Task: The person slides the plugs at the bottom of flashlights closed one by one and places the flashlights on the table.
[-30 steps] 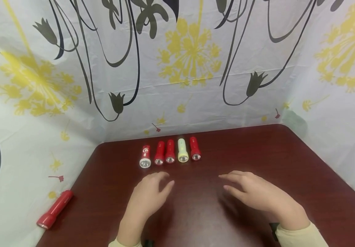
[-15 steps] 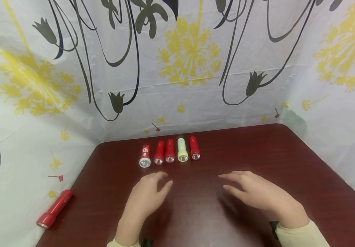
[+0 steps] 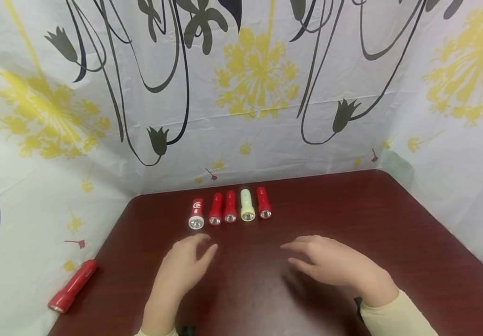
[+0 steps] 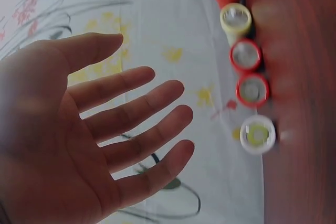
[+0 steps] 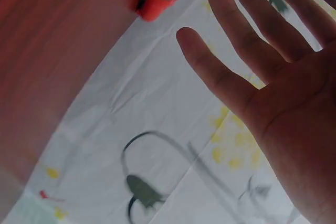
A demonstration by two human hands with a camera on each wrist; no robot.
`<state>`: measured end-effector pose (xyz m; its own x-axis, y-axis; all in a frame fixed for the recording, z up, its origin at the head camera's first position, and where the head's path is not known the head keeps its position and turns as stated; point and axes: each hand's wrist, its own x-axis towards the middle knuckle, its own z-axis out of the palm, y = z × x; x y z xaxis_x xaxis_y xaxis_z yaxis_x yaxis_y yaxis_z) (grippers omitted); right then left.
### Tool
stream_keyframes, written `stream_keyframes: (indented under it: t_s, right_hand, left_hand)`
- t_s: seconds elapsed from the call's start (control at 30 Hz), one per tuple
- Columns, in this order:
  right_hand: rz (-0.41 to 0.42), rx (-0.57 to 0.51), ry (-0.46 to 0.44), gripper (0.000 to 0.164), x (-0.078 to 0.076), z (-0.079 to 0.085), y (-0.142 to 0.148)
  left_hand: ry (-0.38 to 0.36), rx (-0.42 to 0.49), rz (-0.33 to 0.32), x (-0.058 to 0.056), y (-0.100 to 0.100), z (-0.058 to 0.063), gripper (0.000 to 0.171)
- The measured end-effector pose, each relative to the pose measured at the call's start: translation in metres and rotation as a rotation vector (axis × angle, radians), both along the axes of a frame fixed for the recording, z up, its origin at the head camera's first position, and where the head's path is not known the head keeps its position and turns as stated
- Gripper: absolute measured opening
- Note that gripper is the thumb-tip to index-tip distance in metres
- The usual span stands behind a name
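Note:
My left hand (image 3: 182, 263) hovers over the table, fingers relaxed and spread, holding nothing; its palm faces the left wrist camera. My right hand (image 3: 329, 261) hangs likewise to the right, also holding nothing. Beyond them a row of flashlights lies near the table's back edge, lenses toward me. From left to right come a red flashlight with a white head (image 3: 197, 214), a red flashlight (image 3: 215, 209), another red flashlight (image 3: 230, 206), a pale yellow flashlight (image 3: 247, 205) and one more red flashlight (image 3: 264, 203). The white-headed one is nearest my left fingertips.
A longer red flashlight (image 3: 73, 285) lies apart at the table's left edge. The dark red-brown table (image 3: 333, 200) has rounded back corners. A white curtain (image 3: 207, 102) printed with flowers surrounds it at the back and both sides.
Both hands have shifted a little to the left in the head view. The flashlights lie as before.

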<state>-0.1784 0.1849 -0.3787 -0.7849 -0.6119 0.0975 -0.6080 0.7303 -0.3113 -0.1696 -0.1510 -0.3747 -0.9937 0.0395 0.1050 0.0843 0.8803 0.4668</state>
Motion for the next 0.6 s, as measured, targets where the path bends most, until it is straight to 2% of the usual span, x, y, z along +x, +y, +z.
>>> stream_keyframes:
  t_s: [0.2, 0.27, 0.33, 0.47, 0.6]
  right_hand:
    - [0.098, 0.086, 0.082, 0.034, -0.003, 0.004, -0.02]
    - [0.134, 0.125, 0.103, 0.035, -0.004, 0.005, -0.026]
    - [0.181, 0.157, 0.123, 0.035, -0.004, 0.004, -0.031]
    - [0.253, 0.2, 0.126, 0.036, -0.003, 0.0, -0.04]
    - [0.265, 0.205, 0.113, 0.036, 0.0, -0.006, -0.04]
  left_hand:
    - [0.012, -0.095, 0.06, -0.011, -0.039, -0.008, 0.043]
    - [-0.012, -0.134, 0.086, -0.013, -0.057, -0.012, 0.046]
    - [-0.062, -0.179, 0.137, -0.014, -0.076, -0.014, 0.052]
    - [-0.174, -0.248, 0.28, -0.018, -0.122, -0.013, 0.061]
    - [-0.203, -0.269, 0.375, -0.018, -0.163, -0.016, 0.059]
